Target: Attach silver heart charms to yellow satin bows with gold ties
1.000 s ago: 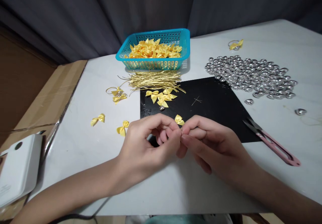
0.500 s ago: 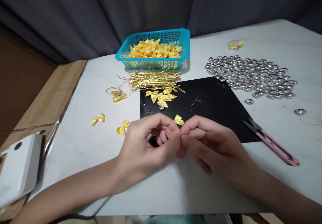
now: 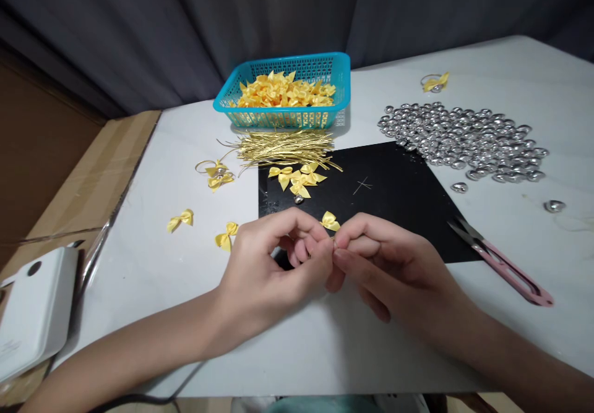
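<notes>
My left hand (image 3: 283,261) and my right hand (image 3: 390,264) meet over the near edge of a black mat (image 3: 399,196). Thumb and fingertips of each are pinched together, and the tips touch. Whatever lies between them is almost wholly hidden; only a tiny glint shows at the fingertips. Just beyond them a yellow ribbon bow (image 3: 330,221) lies on the mat. Further back is a small cluster of yellow bows (image 3: 299,179) with a silver bead (image 3: 298,199) in front. To the right, pink-handled thread snips (image 3: 505,268) rest partly on the mat.
A blue basket (image 3: 278,118) of yellow bows stands at the back, with gold cords (image 3: 285,148) before it. Silver heart beads (image 3: 464,138) are heaped at right. Loose bows (image 3: 180,220) lie at left, near a white device (image 3: 39,314) on cardboard.
</notes>
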`<state>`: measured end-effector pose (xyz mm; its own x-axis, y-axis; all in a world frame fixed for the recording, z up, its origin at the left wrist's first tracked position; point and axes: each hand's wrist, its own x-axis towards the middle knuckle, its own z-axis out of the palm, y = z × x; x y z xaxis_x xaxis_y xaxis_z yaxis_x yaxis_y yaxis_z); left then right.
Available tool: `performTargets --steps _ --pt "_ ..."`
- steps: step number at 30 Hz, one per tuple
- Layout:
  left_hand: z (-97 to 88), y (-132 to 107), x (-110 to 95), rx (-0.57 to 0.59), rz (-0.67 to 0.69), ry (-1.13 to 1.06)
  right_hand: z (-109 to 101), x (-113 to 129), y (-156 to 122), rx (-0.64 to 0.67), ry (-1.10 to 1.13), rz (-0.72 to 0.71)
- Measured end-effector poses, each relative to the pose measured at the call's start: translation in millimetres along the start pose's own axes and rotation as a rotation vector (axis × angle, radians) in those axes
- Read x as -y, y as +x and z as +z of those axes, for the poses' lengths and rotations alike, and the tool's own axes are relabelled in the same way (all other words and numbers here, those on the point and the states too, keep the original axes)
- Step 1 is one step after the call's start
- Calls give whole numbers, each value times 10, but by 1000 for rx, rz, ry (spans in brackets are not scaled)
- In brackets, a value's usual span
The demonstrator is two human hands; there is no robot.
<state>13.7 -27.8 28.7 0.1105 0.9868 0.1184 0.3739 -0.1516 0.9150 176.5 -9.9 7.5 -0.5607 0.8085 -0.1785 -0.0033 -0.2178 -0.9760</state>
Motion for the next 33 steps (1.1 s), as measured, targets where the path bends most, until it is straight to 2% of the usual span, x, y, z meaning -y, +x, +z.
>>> performTargets --steps 33 --pt "2 -6 10 -12 41 5 14 18 1 -28 -50 -16"
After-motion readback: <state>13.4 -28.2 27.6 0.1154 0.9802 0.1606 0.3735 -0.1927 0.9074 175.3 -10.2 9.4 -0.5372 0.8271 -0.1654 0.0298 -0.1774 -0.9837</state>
